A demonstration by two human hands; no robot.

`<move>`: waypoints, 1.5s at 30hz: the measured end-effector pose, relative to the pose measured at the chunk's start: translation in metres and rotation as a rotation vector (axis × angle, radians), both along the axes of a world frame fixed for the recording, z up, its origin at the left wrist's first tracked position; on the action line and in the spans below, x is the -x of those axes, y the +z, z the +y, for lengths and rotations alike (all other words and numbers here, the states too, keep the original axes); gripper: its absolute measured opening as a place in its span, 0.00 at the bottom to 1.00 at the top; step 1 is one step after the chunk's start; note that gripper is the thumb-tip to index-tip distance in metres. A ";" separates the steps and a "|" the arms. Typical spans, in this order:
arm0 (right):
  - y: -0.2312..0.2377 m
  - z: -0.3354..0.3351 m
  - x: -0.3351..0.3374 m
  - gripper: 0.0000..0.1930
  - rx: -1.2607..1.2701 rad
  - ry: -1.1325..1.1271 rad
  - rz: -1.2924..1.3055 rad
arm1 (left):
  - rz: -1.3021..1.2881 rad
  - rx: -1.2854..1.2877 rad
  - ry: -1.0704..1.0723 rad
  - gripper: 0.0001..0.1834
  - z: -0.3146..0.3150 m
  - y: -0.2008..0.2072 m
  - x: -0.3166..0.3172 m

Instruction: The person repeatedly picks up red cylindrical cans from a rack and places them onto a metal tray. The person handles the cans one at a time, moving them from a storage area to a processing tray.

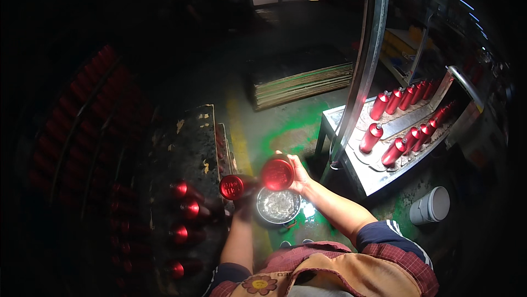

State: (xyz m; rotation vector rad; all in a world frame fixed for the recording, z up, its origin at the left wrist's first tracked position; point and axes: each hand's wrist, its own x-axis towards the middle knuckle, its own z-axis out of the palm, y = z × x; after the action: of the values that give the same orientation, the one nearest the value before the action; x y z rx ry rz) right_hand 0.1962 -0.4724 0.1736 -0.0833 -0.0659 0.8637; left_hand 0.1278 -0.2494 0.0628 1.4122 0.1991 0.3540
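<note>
Two glossy red metal bottles are held up side by side in front of me, their round bases turned toward my view. My right hand (297, 174) is closed around the right red bottle (277, 174), its fingers along the far right side. The left red bottle (231, 187) is in my left hand (240, 212), which lies in shadow with its fingers mostly hidden behind the bottle. Below the bottles a round metal basin (278, 207) stands on the floor, holding something pale and shiny that I cannot make out.
Red bottles (371, 138) stand in rows on a lit metal conveyor table (380, 179) at right, behind an upright post (369, 50). More bottles (189, 209) lie on a dark surface at left. A white bucket (430, 206) and stacked sheets (303, 83) are on the floor.
</note>
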 end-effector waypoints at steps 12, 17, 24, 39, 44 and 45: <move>-0.026 -0.059 0.028 0.16 -0.121 -0.115 0.090 | 0.215 1.328 -0.526 0.26 0.008 -0.003 0.022; -0.023 -0.132 0.023 0.12 -0.052 -0.244 0.182 | 0.239 1.204 -0.564 0.32 -0.016 -0.023 0.022; -0.036 -0.287 0.074 0.22 0.261 -0.546 0.165 | 0.366 0.661 -0.344 0.18 -0.106 0.026 0.015; -0.059 -0.494 0.167 0.24 0.883 -1.297 0.133 | -0.326 -0.932 -0.195 0.24 -0.392 0.075 -0.194; -0.029 -0.511 0.132 0.24 1.397 -1.436 -0.116 | -0.285 -1.120 -0.214 0.23 -0.441 0.032 -0.197; -0.026 -0.513 0.114 0.23 1.615 -1.476 -0.265 | -0.276 -1.166 -0.217 0.23 -0.448 0.025 -0.193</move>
State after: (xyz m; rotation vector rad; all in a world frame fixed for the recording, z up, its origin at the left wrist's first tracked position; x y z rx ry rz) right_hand 0.0826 -0.9853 0.1471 -1.5460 0.4257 -0.7700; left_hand 0.3206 -0.6976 0.0881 2.4699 -0.4705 0.5090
